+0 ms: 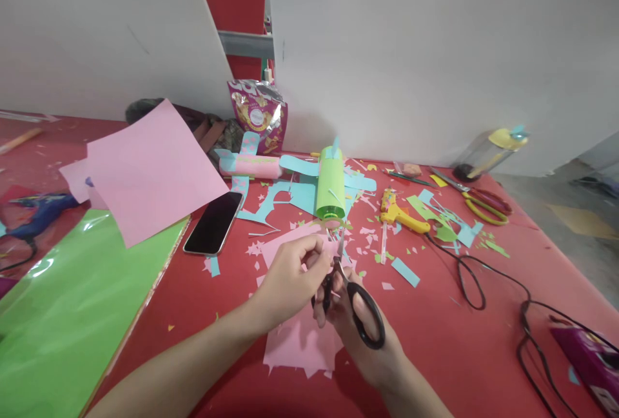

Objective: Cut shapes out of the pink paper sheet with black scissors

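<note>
The scissors pair smooth black plastic handles with shiny metal blades, and the small pink piece at them is matt paper, like the large pink sheet. The green tube is smooth paper with a faint sheen, while the snack bag is crinkled, glossy foil. The phone has a dark glassy face, the yellow glue gun looks plastic, and the red counter is smooth and softly shiny.

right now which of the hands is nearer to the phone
Left. The left hand, pinching a pink paper piece, is to the right of the phone, apart from it; the right hand, holding the black-handled scissors, is farther right.
</note>
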`<state>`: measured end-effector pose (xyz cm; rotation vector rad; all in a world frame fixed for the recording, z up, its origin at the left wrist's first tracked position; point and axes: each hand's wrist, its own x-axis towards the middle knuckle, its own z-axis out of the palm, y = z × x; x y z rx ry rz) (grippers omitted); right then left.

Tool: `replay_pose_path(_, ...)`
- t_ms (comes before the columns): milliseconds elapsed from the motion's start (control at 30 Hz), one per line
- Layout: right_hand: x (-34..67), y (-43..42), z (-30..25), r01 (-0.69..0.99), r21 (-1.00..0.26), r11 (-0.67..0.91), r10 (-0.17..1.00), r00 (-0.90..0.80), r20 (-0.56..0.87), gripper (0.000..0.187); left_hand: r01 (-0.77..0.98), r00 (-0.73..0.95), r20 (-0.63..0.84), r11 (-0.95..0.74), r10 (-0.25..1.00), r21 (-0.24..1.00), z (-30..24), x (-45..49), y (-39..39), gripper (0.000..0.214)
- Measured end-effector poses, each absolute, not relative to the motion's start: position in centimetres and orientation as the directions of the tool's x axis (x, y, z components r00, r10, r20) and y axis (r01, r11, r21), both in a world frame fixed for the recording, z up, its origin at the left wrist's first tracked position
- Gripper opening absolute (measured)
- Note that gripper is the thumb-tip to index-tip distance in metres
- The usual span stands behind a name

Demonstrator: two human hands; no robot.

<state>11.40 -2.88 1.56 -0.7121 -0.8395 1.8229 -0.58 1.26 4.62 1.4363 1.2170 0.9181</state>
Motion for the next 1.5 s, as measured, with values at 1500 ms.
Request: replay_pose_path(1500, 11.1, -3.3, 0.8, -0.337, -0.909, -0.244, 0.935, -0.331, -0.128, 0.018, 0.287, 0.13, -0.065, 0.025, 0.989, 0.958, 4.8, 0.1, 0.8, 0.025)
